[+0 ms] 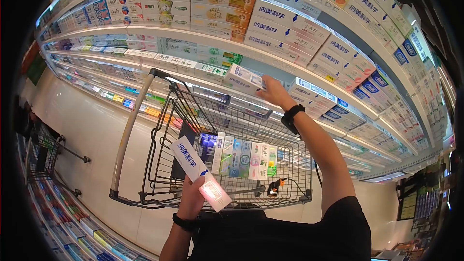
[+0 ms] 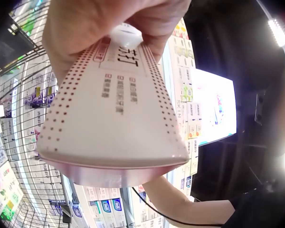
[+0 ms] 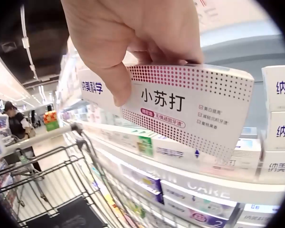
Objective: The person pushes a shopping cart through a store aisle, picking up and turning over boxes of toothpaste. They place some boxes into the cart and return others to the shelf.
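Observation:
My left hand (image 1: 192, 197) holds a long white toothpaste box (image 1: 189, 162) with blue lettering, tilted above the near side of the shopping cart. Its pink-dotted end (image 2: 115, 128) faces the left wrist camera. At the middle shelf, my right hand (image 1: 275, 92) pinches another white toothpaste box (image 3: 164, 102), thumb on its front and the other fingers partly hidden behind. This box has the same dotted pattern and is slanted just over the shelf edge, with similar boxes (image 3: 175, 151) below it.
The wire cart (image 1: 290, 164) stands between me and the shelves, with a row of upright toothpaste boxes (image 1: 246, 159) inside. Stacked cartons (image 1: 285, 29) fill the shelf above. A second cart (image 1: 43, 152) is at the left. A person (image 3: 20, 128) stands farther down the aisle.

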{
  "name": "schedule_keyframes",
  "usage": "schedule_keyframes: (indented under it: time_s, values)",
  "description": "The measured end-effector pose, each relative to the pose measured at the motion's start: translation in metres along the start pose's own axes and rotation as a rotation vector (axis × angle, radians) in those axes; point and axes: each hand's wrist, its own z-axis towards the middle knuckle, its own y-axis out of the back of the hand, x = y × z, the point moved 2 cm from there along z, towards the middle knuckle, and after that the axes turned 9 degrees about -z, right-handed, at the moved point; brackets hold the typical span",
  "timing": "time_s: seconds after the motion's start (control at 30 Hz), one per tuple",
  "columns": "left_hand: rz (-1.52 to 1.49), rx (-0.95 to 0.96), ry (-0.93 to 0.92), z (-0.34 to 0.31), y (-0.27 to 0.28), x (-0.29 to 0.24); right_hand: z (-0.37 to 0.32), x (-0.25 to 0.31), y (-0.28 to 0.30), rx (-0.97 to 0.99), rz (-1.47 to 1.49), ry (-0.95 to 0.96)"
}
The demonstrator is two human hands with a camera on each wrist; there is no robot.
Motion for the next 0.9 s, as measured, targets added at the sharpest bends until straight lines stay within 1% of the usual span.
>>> schedule_keyframes:
  time_s: [0.03,0.13,0.17,0.27,0.37,0.47,0.57,0.67,0.77,0.87,0.9]
  values:
    - [0.021,-0.016,-0.008,-0.001,-0.003,0.000,0.013,-0.011,-0.005,-0.009,-0.031,-0.009]
    - [0.049,-0.050,-0.037,-0.002,-0.008,0.002,0.039,-0.044,-0.022,0.043,-0.086,-0.074]
    - [0.053,-0.057,-0.050,-0.001,-0.008,0.003,0.048,-0.057,-0.030,0.093,-0.100,-0.114]
    - [0.050,-0.017,-0.019,0.003,-0.006,0.007,0.056,-0.077,-0.039,0.109,-0.166,-0.123]
    - [0.045,-0.024,-0.016,0.007,-0.004,0.014,0.061,-0.087,-0.043,0.195,-0.175,-0.154]
    - [0.046,-0.023,0.004,0.012,-0.004,0.021,0.061,-0.091,-0.046,0.226,-0.203,-0.117]
    - [0.046,-0.047,0.016,0.013,-0.006,0.024,0.057,-0.086,-0.046,0.244,-0.190,-0.122]
    - [0.052,-0.053,0.024,0.013,-0.006,0.027,0.060,-0.093,-0.052,0.202,-0.169,-0.137]
    - [0.047,-0.045,0.026,0.013,-0.003,0.031,0.060,-0.090,-0.048,0.223,-0.161,-0.129]
    - [0.037,-0.060,0.023,0.011,-0.008,0.031,0.054,-0.069,-0.043,0.183,-0.348,-0.096]
    - [0.037,-0.059,0.023,0.011,-0.007,0.032,0.054,-0.066,-0.046,0.150,-0.369,-0.078]
